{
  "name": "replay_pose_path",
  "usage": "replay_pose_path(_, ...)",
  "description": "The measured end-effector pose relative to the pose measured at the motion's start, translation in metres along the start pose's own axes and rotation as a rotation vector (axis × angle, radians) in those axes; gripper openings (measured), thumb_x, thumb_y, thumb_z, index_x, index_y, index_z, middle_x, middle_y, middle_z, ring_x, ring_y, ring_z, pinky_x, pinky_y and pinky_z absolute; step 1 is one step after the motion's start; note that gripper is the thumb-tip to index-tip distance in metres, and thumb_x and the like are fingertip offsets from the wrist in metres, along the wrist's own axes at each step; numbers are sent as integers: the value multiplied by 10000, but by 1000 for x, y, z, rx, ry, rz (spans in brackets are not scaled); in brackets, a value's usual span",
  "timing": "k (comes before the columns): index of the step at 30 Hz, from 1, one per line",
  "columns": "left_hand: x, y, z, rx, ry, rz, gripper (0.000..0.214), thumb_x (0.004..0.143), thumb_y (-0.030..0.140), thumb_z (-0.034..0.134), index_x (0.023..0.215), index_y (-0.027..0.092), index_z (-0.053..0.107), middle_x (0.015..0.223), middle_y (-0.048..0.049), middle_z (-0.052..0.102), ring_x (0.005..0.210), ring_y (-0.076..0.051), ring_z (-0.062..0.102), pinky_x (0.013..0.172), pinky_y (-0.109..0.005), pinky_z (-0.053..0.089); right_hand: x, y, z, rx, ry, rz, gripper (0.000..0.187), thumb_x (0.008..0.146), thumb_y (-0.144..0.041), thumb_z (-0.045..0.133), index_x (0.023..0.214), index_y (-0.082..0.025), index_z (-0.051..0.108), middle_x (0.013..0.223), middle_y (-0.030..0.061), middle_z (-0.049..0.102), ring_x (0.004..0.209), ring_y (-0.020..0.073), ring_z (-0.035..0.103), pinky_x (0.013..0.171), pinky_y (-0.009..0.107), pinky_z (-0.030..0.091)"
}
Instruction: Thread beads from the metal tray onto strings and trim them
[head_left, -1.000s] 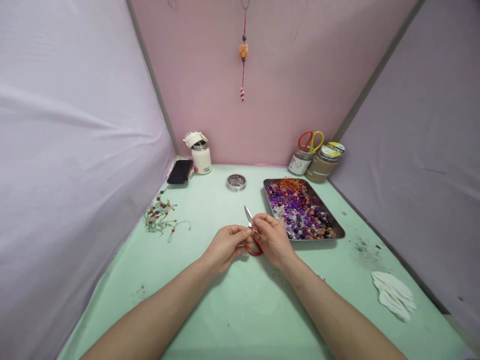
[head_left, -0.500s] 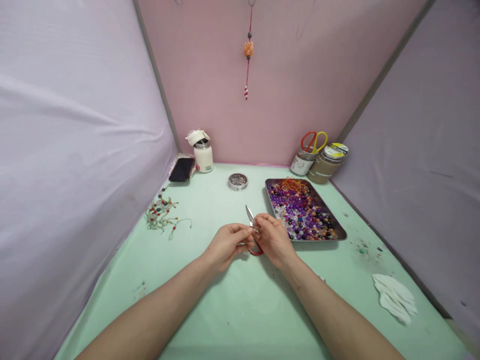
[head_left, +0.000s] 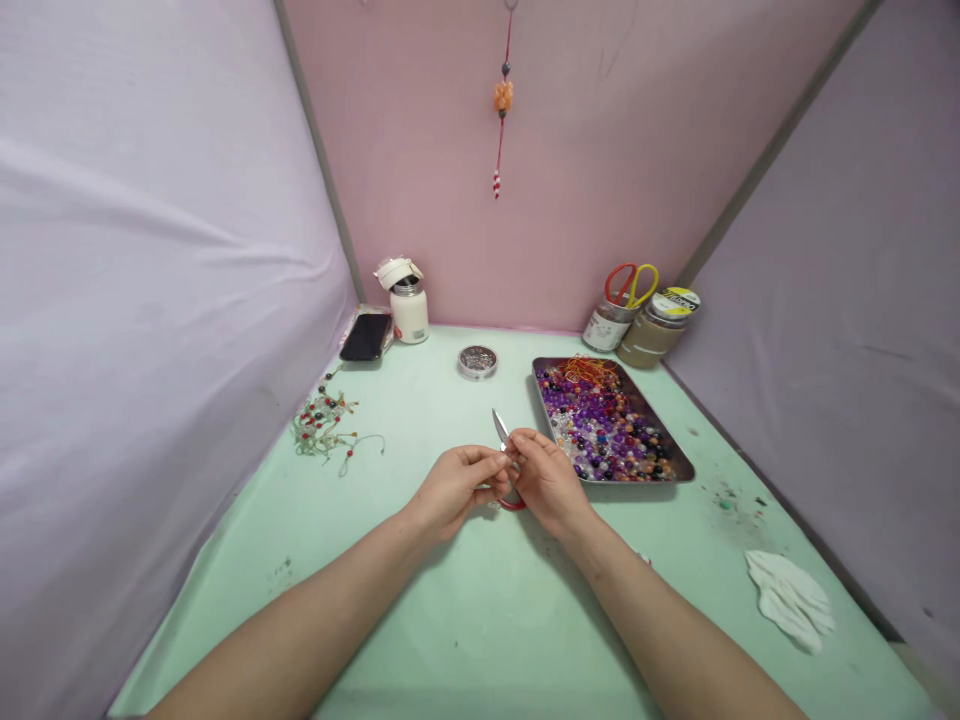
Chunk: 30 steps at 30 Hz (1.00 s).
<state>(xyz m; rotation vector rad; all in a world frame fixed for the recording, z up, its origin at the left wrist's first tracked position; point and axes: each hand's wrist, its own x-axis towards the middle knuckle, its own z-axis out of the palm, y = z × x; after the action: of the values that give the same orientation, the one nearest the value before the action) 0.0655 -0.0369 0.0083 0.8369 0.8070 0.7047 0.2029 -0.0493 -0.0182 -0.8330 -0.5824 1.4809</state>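
Outward from the hands, pink and lilac cloth walls enclose a mint-green table; a bead tray lies just right of them. The right hand grips the scissors, blades pointing away. The left hand touches it, fingertips pinched together on something too small to tell.

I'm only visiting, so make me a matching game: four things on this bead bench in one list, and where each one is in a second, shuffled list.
Things:
1. phone
2. bead tray
3. beaded tassel
4. small scissors

Places:
A. hangs on the pink wall
B. in the right hand
C. far left corner of the table
D. on the table, beside the right hand

Pairs: 1-C, 2-D, 3-A, 4-B.
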Motion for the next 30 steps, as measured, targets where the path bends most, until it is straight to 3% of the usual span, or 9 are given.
replay_pose_path(30, 0, 0, 0, 101, 27, -39, 304, 638, 385, 743, 709, 119, 615, 658, -11, 578, 595, -85, 551, 674, -254, 460, -1, -3, -3, -70, -28, 52, 112, 688, -251, 709, 710, -187, 619, 675, -13, 570, 627, 97, 498, 591, 222, 400)
